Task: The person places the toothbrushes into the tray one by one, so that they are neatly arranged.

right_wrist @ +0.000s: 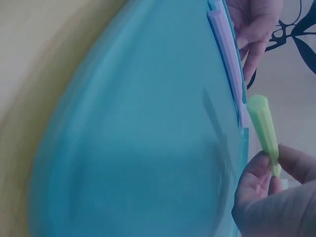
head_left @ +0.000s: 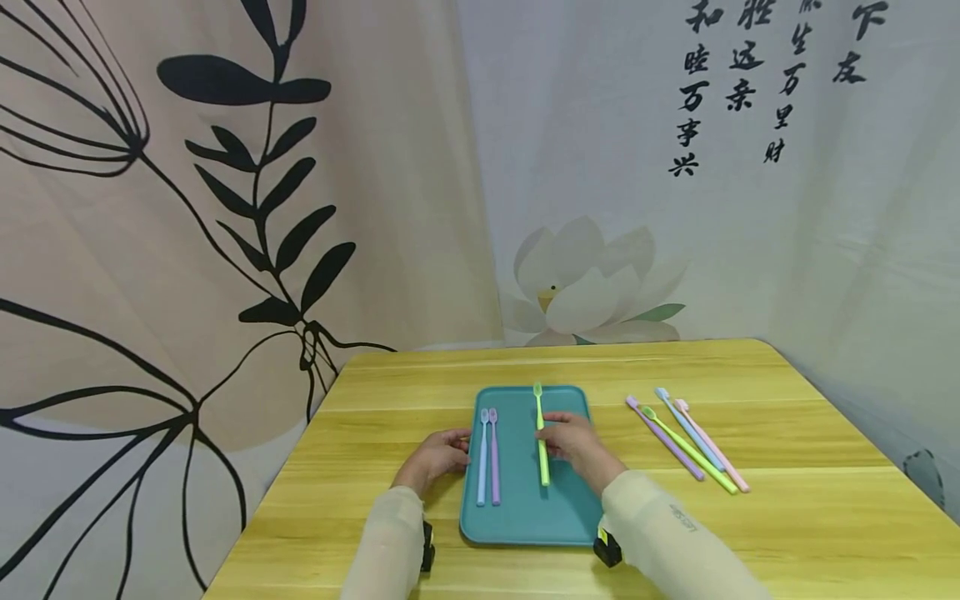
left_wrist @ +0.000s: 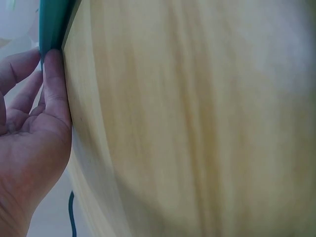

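Note:
My right hand (head_left: pixel 572 440) pinches a green toothbrush (head_left: pixel 543 462) between thumb and fingers, over the right half of a teal tray (head_left: pixel 517 533). In the right wrist view the brush's green handle end (right_wrist: pixel 263 116) sticks out from the fingers, above the tray floor, where a faint shadow falls. A blue toothbrush (head_left: pixel 482 467) and a purple toothbrush (head_left: pixel 494 467) lie side by side along the tray's left side, heads pointing away. At the tray's left edge rests my left hand (head_left: pixel 435 457), its fingertips (left_wrist: pixel 53 64) touching the rim from outside.
Several more toothbrushes lie loosely together on the wooden table (head_left: pixel 337 500) to the right of the tray: a purple one (head_left: pixel 667 439), a green one (head_left: pixel 693 454), a blue one (head_left: pixel 693 433) and a pink one (head_left: pixel 720 454). A printed curtain (head_left: pixel 420 167) hangs behind the table.

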`<state>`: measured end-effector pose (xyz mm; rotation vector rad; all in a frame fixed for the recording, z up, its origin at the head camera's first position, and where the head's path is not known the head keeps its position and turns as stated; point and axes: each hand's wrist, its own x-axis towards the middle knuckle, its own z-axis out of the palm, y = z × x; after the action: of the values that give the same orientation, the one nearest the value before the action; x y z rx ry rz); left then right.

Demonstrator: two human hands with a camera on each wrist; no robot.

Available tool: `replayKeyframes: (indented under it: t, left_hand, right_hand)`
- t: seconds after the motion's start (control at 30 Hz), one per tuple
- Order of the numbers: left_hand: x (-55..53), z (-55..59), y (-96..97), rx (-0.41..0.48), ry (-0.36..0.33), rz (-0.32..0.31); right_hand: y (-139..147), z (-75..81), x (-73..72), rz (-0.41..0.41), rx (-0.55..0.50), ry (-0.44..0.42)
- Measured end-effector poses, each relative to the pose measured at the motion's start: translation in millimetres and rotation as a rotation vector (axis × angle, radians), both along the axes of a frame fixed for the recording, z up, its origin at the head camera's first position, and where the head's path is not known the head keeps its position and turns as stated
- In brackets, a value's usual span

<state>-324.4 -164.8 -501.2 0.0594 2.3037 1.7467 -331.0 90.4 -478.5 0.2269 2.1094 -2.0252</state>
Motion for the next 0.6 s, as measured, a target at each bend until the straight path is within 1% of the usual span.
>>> replayKeyframes:
  t: [0.2, 0.43, 0.6]
  left_hand:
    - [-0.1, 0.6, -0.3, -0.01, -0.005, 0.0]
    - [0.9, 2.1, 0.5, -0.008, -0.003, 0.001]
    - [-0.4, -0.6, -0.5, 0.005, 0.001, -0.003]
  right_hand:
    - [-8.2, 3.1, 3.9, 0.001, 0.001, 0.006]
    - [-16.1, -0.1, 5.9, 0.004, 0.013, 0.017]
    - [-27.0, -1.8, 7.6, -0.008, 0.035, 0.007]
